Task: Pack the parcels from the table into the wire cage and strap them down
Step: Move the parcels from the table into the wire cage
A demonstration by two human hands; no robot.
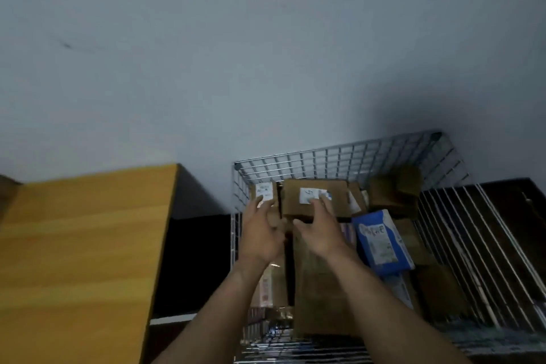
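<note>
While both bare arms reach down into the shiny wire cage point(339, 154) with its square grid walls, the right hand point(322, 230) lies on a flat brown cardboard box point(295, 201) with a white paper label. Its fingers point(323, 201) are straight and spread apart on the top. The left hand point(260, 233) touches a small brown cardboard box point(264, 193) just beside it. It is too blurry to tell if those fingers grip it. More brown boxes and a smooth blue packet point(381, 241) sit packed close together inside the cage. A yellow wooden worktop point(74, 245) stands to the left.
</note>
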